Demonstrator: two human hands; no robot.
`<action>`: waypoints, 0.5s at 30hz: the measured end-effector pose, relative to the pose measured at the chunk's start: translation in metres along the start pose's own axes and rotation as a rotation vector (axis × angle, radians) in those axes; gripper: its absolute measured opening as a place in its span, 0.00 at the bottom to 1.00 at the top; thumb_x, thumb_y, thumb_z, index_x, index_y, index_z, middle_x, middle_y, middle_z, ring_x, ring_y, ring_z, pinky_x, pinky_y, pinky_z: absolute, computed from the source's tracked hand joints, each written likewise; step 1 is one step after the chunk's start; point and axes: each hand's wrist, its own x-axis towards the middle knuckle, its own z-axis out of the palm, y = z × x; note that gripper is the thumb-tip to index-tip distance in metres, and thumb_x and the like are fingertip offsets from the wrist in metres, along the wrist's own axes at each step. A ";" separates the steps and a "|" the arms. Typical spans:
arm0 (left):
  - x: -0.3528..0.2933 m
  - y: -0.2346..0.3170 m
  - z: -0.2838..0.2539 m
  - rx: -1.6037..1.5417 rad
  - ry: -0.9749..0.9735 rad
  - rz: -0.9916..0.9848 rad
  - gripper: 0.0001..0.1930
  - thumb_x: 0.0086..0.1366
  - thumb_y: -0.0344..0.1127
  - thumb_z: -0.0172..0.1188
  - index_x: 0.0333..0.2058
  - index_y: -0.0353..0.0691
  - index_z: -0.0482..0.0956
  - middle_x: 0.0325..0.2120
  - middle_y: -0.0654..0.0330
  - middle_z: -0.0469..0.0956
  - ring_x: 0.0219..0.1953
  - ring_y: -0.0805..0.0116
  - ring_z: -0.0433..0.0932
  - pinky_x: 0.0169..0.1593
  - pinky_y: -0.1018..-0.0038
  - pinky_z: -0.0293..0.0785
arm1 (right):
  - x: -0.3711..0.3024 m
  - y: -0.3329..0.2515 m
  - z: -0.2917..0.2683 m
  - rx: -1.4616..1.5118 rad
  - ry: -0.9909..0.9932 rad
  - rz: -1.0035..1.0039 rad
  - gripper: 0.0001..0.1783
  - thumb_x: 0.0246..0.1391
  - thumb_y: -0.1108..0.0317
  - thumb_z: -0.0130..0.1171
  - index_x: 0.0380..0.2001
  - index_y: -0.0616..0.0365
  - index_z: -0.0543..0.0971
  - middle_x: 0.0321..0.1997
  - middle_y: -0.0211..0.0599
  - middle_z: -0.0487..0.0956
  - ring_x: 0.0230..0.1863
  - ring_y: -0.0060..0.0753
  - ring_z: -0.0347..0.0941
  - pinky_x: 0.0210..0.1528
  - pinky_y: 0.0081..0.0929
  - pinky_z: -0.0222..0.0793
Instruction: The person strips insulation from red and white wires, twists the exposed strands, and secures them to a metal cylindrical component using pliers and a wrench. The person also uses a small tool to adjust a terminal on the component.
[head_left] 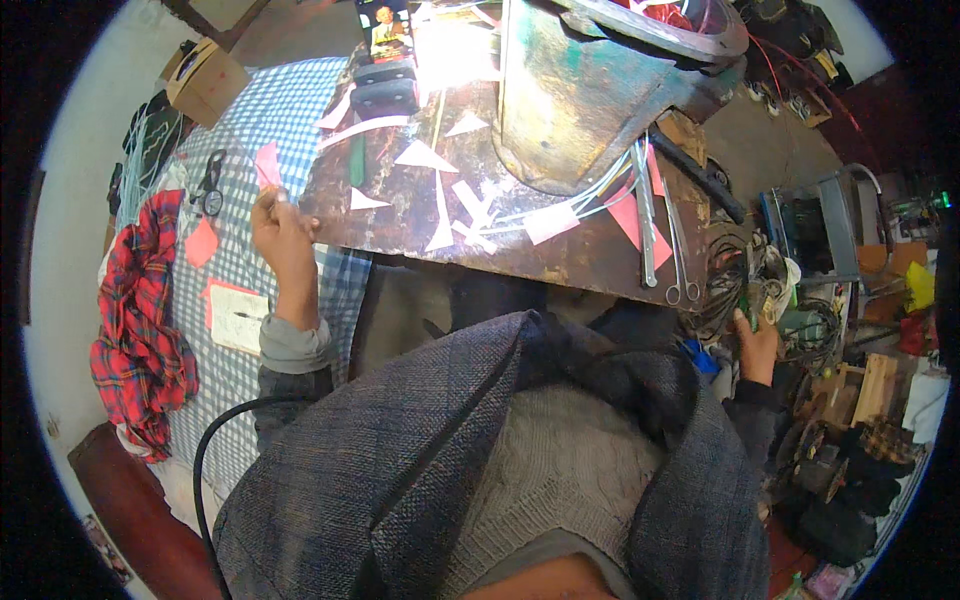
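Observation:
My left hand (284, 240) is raised over the left edge of the brown wooden table, pinching a small piece of pink paper (267, 163) between thumb and fingers. Off the table's right side, my right hand (757, 346) is closed with the thumb up. A bit of green shows by that thumb, but what the hand holds is too small to tell. White and pink paper scraps (424, 157) lie scattered on the tabletop (400, 228). Toward its right corner rest a pair of scissors (679, 262) and a long flat metal tool (645, 225).
A heavy worn metal housing (580, 110) with red wire inside stands on the table. White tubes (600, 190) stick out beneath it. Left, a checked cloth (225, 350) carries a red plaid garment (150, 320), a notebook (238, 318) and a watch (212, 200). Wire coils (735, 270) crowd the right.

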 end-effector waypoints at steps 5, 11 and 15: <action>0.000 -0.008 0.069 0.234 -0.303 0.102 0.11 0.75 0.35 0.58 0.49 0.35 0.76 0.25 0.65 0.75 0.21 0.80 0.72 0.25 0.80 0.69 | -0.024 -0.004 0.034 0.098 -0.012 0.044 0.16 0.62 0.61 0.67 0.40 0.67 0.82 0.34 0.30 0.81 0.34 0.20 0.70 0.39 0.26 0.68; 0.014 -0.010 0.189 0.379 -0.407 0.413 0.13 0.73 0.38 0.57 0.43 0.32 0.79 0.31 0.45 0.84 0.35 0.54 0.86 0.38 0.64 0.80 | -0.036 -0.037 0.039 0.116 -0.032 -0.041 0.17 0.64 0.61 0.65 0.40 0.68 0.80 0.33 0.30 0.80 0.33 0.20 0.69 0.37 0.26 0.67; 0.052 -0.033 0.237 0.641 -0.357 0.489 0.17 0.71 0.44 0.58 0.40 0.34 0.81 0.32 0.44 0.85 0.35 0.46 0.86 0.37 0.60 0.81 | -0.044 -0.052 0.035 0.155 -0.026 -0.010 0.17 0.64 0.61 0.64 0.41 0.69 0.80 0.34 0.30 0.81 0.35 0.20 0.69 0.38 0.26 0.67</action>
